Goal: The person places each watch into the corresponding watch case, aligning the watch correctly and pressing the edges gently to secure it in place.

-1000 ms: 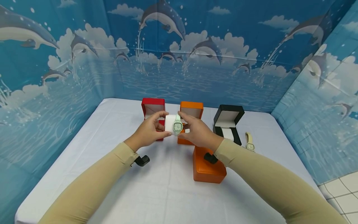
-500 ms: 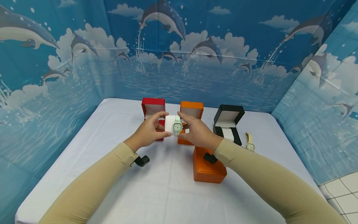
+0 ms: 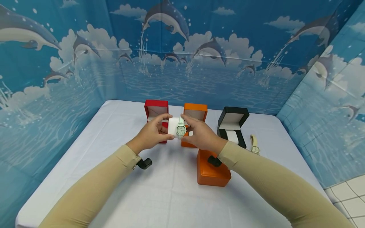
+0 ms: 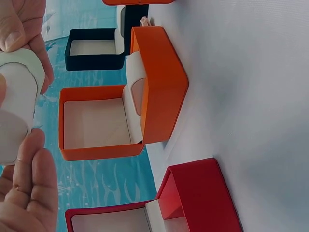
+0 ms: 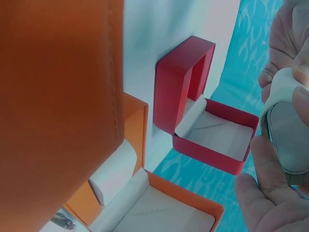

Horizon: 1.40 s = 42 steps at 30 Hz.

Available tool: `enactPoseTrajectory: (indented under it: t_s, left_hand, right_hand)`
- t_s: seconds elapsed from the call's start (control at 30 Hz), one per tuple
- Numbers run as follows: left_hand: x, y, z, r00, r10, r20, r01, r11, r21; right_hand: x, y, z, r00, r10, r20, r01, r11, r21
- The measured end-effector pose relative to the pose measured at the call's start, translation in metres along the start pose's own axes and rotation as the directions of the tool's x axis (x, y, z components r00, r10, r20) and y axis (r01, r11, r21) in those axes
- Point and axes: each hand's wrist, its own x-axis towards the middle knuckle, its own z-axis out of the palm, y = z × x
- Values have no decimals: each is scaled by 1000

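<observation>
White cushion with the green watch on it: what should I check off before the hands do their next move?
1. Is the green watch around the white cushion? Ok, its strap wraps it.
2. Are both hands holding on? Ok, the left hand and right hand grip from opposite sides.
3. Is the red box open? Ok, its lid is up.
4. Is the strap's buckle fastened? Cannot tell, it's hidden.
5. Is the beige watch put away? Not ok, it lies on the table near the black box.
</observation>
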Motion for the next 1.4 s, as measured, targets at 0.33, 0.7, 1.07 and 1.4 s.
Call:
enactPoseTrajectory:
  t_s: [0.33, 0.7, 1.07, 1.4]
  left_hand:
    - [1, 0, 0, 1000, 6, 6, -6, 1000, 12]
    - [-1, 2, -1, 999, -41, 18, 41, 999, 13]
    - [-3, 4, -1, 1000, -20, 24, 21, 1000, -15]
    - [-5, 5, 0, 999, -9, 46, 10, 999, -38]
  right_hand:
    - [-1, 0, -1, 1000, -21, 3, 21, 1000, -1]
    - [-5, 1, 2, 999, -32, 3, 32, 999, 3]
    - [-6, 0, 4, 998, -63, 5, 63, 998, 2]
    - [-7, -3, 4, 996, -59, 71, 59, 998, 0]
